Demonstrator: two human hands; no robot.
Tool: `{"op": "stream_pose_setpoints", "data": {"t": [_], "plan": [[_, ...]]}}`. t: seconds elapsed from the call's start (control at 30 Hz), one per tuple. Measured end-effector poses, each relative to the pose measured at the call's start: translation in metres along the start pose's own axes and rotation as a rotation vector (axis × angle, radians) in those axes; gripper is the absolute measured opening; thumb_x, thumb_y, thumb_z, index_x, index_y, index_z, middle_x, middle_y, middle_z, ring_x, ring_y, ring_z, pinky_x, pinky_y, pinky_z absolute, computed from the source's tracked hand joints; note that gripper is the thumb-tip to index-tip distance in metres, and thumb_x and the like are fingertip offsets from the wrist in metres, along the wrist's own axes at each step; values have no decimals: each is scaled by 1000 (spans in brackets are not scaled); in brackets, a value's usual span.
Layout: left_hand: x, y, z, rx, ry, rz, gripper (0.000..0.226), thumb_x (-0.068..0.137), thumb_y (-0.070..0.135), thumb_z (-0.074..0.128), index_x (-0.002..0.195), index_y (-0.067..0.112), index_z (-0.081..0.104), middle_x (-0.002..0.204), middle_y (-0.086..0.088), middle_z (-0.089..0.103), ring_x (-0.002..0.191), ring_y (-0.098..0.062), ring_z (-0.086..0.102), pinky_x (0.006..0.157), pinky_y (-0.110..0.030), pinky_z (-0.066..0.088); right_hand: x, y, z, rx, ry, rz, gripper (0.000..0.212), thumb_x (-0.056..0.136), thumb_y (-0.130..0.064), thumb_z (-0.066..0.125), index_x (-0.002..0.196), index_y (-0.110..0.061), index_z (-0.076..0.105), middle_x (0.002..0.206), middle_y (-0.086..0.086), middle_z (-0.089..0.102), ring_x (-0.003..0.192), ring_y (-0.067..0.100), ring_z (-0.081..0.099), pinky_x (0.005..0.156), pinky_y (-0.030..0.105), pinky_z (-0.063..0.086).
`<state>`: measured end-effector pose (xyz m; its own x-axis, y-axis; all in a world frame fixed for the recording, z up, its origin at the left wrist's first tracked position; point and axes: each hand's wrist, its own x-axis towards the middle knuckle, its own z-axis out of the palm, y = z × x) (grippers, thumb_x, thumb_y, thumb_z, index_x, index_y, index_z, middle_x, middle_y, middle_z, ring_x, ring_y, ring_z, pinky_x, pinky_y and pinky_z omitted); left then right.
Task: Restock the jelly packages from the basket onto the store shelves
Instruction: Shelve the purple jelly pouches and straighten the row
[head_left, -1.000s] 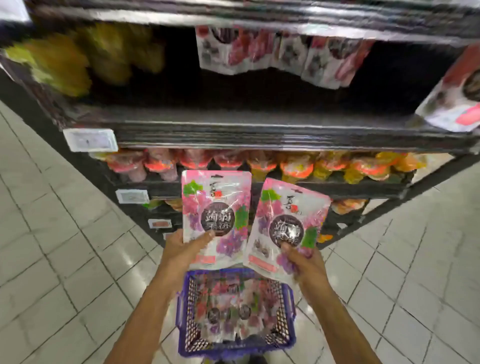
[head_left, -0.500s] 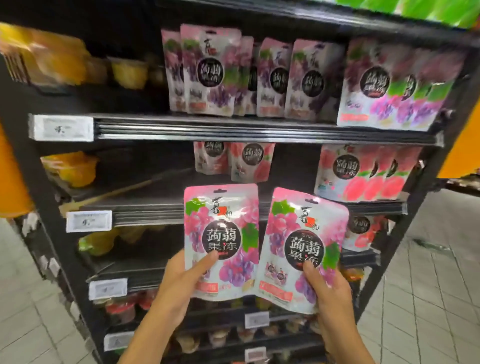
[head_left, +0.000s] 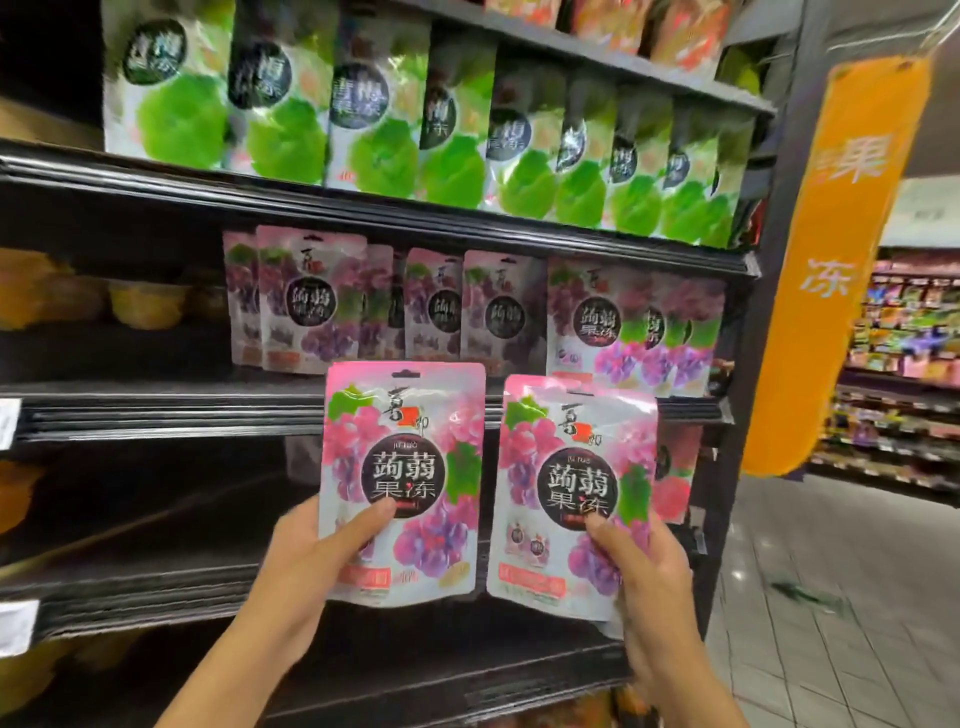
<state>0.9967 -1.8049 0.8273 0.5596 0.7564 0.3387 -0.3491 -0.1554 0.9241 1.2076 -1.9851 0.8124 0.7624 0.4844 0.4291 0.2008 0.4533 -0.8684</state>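
Observation:
My left hand grips a pink grape jelly pouch by its lower left corner, thumb across the front. My right hand holds a second matching pouch by its lower right side. Both pouches are upright, side by side, raised in front of the black shelf unit. Just above them, a row of the same grape pouches stands on the middle shelf. The basket is out of view.
Green jelly pouches fill the shelf above. Yellow fruit cups sit at the left of the middle shelf. Peach pouches show behind my right pouch. An orange hanging banner and a tiled aisle lie to the right.
My view has tilted up from the basket and floor to the upper shelves. Both hands have lifted the two pouches up toward the grape pouch row.

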Motion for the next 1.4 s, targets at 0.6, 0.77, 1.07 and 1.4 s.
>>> {"op": "stream_pose_setpoints", "data": {"t": [0.6,0.77,1.07,1.4], "plan": [[53,16,68,50,66,44,38,66,42,77,98,22,75,95,-7,78,83,-24,75,55,-20,55,156,-51,15,-95,-57,-235,20,80,-25,81,70,-18,65,65,-10,71,58,1,62,54,16,45],[53,16,74,62,85,41,36,64,43,78,95,25,75,94,-7,78,84,-25,75,56,-23,57,189,-56,32,-152,-47,-276,27,80,-21,81,70,-26,57,58,-21,63,54,-8,55,49,11,43],[54,13,79,94,132,54,39,68,40,75,101,19,71,90,-5,78,78,-20,76,53,-20,55,200,-45,52,-350,-1,-303,70,86,-32,75,142,-5,43,147,10,47,137,25,42,113,32,31],[52,3,76,79,188,40,40,62,45,76,95,22,74,92,-5,78,82,-22,75,63,-28,54,188,-33,29,-534,-55,-386,67,84,-35,76,138,-11,46,117,-8,53,106,9,52,88,24,40]]}}
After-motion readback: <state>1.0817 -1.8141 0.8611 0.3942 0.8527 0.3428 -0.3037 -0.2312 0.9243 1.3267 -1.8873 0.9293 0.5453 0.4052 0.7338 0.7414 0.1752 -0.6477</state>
